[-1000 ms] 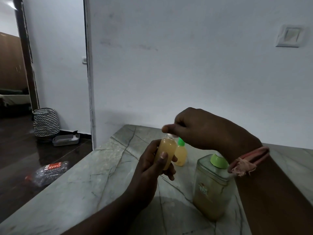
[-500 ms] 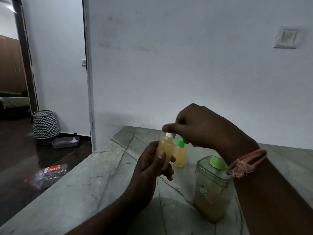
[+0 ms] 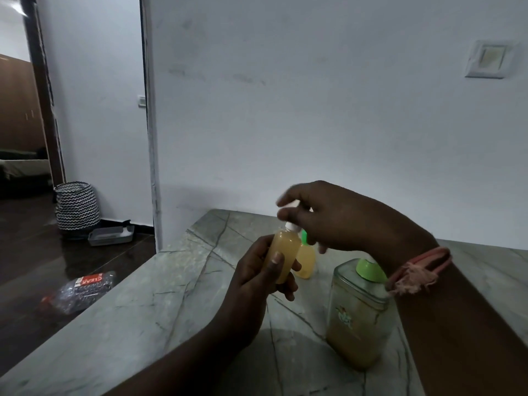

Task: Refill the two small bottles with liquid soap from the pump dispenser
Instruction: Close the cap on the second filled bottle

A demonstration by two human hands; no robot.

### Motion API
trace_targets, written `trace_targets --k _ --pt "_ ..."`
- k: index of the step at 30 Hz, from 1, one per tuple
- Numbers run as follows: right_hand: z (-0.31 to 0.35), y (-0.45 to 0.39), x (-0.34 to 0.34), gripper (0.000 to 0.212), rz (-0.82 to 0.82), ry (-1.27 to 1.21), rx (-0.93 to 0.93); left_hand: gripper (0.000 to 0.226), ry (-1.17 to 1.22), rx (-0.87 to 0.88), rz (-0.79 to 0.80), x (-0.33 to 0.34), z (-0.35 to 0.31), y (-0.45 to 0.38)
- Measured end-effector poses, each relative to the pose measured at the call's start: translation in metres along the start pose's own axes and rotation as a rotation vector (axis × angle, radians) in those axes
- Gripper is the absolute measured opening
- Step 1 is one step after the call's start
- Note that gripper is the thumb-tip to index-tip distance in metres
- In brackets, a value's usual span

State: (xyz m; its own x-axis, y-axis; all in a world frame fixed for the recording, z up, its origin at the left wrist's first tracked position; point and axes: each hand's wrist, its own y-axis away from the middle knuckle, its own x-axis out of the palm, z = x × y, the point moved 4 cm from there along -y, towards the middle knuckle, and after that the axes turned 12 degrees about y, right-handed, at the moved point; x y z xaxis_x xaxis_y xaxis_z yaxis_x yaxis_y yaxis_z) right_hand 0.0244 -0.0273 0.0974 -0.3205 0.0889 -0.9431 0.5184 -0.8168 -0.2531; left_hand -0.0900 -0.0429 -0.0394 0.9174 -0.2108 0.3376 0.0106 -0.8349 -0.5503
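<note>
Bottle (image 3: 283, 257) in left hand (image 3: 258, 277) (right hand (image 3: 331, 218) just above)

Just 1 cam, worn on the person's head. It looks fwd and a bit down, from right behind the arms. The left hand (image 3: 258, 274) and right hand (image 3: 328, 215) sit v. close, low in the middle. The grey surface (image 3: 128, 310) fills the bottom. A white wall (image 3: 314, 95) stands straight ahead, w/ a doorway (image 3: 25, 138) far off at the left. Wide lens, so edges bend.
</note>
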Motion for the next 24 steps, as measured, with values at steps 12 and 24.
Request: trace_targets --k 12,24 --pt "0.007 -0.008 0.01 0.014 -0.057 0.157 0.009 0.028 -0.084 0.01 -0.043 -0.009 0.001 -0.002" --pt "0.02 -0.043 0.037 0.019 -0.052 0.216 0.248 0.045 -0.509 -0.028 -0.244 -0.025 0.012 -0.011"
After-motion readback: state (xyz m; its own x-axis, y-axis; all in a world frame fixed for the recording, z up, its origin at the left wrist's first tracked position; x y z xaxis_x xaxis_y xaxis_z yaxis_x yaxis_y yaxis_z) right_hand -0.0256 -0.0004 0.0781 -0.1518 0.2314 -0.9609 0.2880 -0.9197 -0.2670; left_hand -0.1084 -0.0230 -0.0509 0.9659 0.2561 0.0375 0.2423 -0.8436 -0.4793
